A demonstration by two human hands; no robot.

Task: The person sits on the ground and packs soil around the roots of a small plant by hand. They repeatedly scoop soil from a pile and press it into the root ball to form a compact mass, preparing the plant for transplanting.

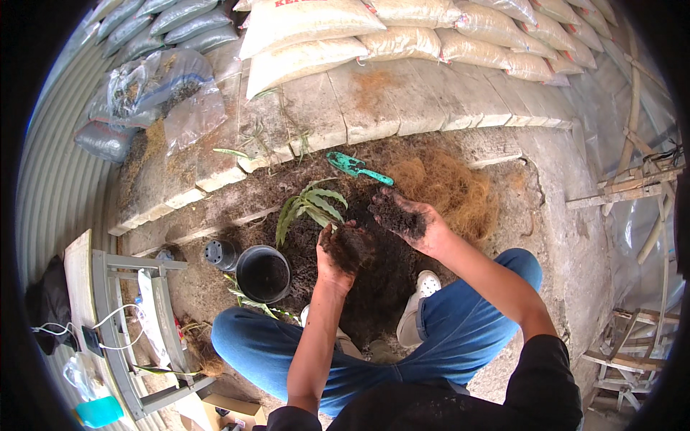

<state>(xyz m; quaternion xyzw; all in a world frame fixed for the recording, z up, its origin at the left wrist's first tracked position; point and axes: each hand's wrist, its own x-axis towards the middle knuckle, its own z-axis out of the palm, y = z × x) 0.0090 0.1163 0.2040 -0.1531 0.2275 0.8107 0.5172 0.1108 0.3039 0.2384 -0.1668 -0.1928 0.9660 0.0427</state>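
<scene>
My left hand [335,260] is closed around the dark root ball [355,248] of a small plant. The plant's long, wavy-edged green leaves [316,202] lean out beyond my fingers, to the upper left. To the right, my right hand [417,228] is turned palm up and cupped, with dark soil [399,218] lying across the palm and fingers. Below both hands spreads a heap of dark soil [381,280] on the ground between my feet. A teal hand trowel [359,168] lies just beyond my right fingertips, its scoop pointing left.
A black pot [264,274] and a smaller, tipped grey pot [221,253] are at the left. Brown fibre [449,190] is piled at the right. Stacked sacks [402,44] line the raised concrete ledge [316,118]. A wooden bench [108,316] holds a phone with a white cable.
</scene>
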